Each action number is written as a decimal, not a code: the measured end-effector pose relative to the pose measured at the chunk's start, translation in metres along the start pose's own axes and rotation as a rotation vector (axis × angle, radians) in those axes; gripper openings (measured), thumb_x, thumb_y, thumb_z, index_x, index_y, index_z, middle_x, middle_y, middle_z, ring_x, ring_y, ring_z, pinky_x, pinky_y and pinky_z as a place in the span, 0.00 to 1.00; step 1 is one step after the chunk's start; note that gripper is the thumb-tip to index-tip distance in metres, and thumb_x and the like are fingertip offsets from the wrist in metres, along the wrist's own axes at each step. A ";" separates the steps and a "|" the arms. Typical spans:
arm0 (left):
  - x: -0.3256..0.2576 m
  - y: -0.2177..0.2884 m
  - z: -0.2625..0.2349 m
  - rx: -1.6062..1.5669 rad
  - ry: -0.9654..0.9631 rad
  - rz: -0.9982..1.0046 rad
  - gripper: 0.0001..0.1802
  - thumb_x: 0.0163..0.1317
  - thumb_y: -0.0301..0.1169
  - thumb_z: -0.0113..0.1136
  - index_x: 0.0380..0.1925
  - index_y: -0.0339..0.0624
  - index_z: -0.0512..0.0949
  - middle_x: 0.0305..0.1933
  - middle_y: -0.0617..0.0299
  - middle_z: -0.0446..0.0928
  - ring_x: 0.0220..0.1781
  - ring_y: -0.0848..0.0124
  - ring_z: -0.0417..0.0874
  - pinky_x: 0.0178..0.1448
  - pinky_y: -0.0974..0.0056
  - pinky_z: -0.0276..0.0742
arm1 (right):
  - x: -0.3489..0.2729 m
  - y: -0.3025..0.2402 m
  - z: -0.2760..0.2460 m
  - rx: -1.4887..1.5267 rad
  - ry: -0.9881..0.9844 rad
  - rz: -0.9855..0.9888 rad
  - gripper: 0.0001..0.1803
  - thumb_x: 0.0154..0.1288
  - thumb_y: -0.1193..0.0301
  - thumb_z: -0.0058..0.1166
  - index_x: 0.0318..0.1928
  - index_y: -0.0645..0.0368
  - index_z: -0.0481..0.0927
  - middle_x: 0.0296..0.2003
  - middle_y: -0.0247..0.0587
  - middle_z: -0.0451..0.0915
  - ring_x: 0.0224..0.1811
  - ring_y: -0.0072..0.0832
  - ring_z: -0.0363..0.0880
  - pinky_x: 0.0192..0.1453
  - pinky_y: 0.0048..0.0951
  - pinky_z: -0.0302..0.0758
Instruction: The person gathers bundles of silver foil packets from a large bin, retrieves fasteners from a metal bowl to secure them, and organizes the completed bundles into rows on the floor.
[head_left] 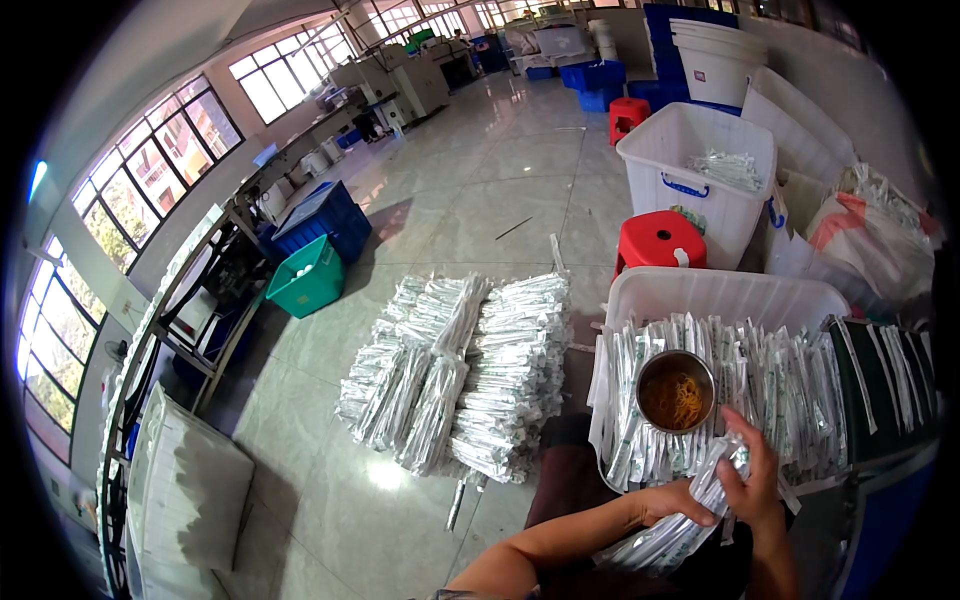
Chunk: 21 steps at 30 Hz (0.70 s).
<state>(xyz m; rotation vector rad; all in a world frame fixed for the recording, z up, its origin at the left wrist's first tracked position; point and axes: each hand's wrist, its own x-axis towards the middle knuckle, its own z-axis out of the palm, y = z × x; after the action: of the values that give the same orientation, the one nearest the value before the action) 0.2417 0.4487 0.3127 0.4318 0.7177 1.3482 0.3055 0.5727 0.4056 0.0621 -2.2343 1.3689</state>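
Observation:
A bundle of slim, clear-wrapped packets [655, 545] lies slanted over my lap. My left hand [678, 503] is wrapped round its middle. At the bundle's upper end, my right hand [752, 478] grips it between the thumb and bent fingers. Just beyond my hands, a round metal bowl [652, 419] holds yellow rubber bands [686, 400]. It rests on many similar packets [790, 400], lined up in a white plastic bin [720, 290]. Whether a rubber band is round the bundle, I cannot tell.
Stacked packet bundles [510, 370] lie on the tiled floor left of my legs. Beyond the near bin stand a red stool [655, 240] and a white tub [650, 160]. A green crate [300, 290] and blue bin [345, 220] sit by the left rack. A dark green surface with strips [865, 400] is at right.

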 end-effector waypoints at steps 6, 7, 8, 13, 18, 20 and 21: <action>-0.023 0.012 0.024 0.119 0.159 0.006 0.27 0.40 0.26 0.70 0.41 0.39 0.68 0.36 0.63 0.73 0.41 0.72 0.75 0.48 0.68 0.70 | -0.005 0.017 0.013 0.034 -0.108 0.019 0.11 0.46 0.73 0.58 0.31 0.66 0.76 0.31 0.48 0.78 0.35 0.37 0.77 0.42 0.30 0.72; -0.030 0.012 0.030 0.130 0.139 0.053 0.28 0.40 0.27 0.70 0.42 0.39 0.68 0.35 0.63 0.73 0.41 0.73 0.74 0.47 0.69 0.70 | -0.010 0.014 0.018 0.083 -0.056 -0.015 0.09 0.45 0.74 0.57 0.28 0.65 0.75 0.28 0.46 0.77 0.32 0.35 0.76 0.39 0.29 0.71; -0.035 0.011 0.034 0.141 0.120 0.097 0.28 0.40 0.27 0.71 0.42 0.39 0.67 0.35 0.63 0.73 0.40 0.74 0.74 0.46 0.69 0.70 | -0.012 0.009 0.024 0.134 -0.003 -0.048 0.07 0.44 0.75 0.57 0.25 0.64 0.74 0.26 0.44 0.76 0.29 0.32 0.75 0.35 0.28 0.70; -0.043 0.013 0.035 0.257 0.323 0.210 0.29 0.38 0.22 0.66 0.44 0.37 0.67 0.36 0.62 0.72 0.39 0.72 0.74 0.44 0.69 0.70 | 0.018 -0.003 0.041 0.231 0.035 -0.294 0.05 0.51 0.74 0.48 0.23 0.63 0.72 0.22 0.42 0.74 0.24 0.31 0.72 0.30 0.28 0.68; -0.089 0.017 -0.001 0.016 0.367 0.256 0.19 0.39 0.22 0.63 0.37 0.35 0.74 0.33 0.56 0.77 0.35 0.68 0.78 0.39 0.66 0.74 | 0.054 0.008 0.066 0.190 -0.194 -0.391 0.10 0.57 0.72 0.50 0.37 0.67 0.74 0.34 0.45 0.76 0.39 0.38 0.75 0.44 0.34 0.71; -0.115 0.009 -0.018 0.047 0.440 0.517 0.21 0.36 0.25 0.61 0.35 0.35 0.71 0.29 0.57 0.72 0.32 0.65 0.74 0.38 0.62 0.72 | 0.060 0.024 0.058 0.387 -0.022 -0.026 0.12 0.57 0.71 0.52 0.40 0.65 0.75 0.36 0.43 0.77 0.40 0.36 0.76 0.45 0.33 0.71; -0.122 0.017 -0.014 -0.053 0.488 0.589 0.21 0.34 0.25 0.61 0.35 0.36 0.70 0.28 0.59 0.71 0.31 0.66 0.74 0.37 0.63 0.72 | 0.065 0.036 0.045 0.145 -0.011 0.032 0.11 0.57 0.71 0.52 0.39 0.64 0.76 0.37 0.44 0.77 0.39 0.36 0.76 0.44 0.32 0.71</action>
<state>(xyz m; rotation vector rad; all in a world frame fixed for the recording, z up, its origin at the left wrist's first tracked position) 0.2122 0.3315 0.3405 0.2776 0.9961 2.0640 0.2206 0.5671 0.3892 0.0842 -2.1505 1.5493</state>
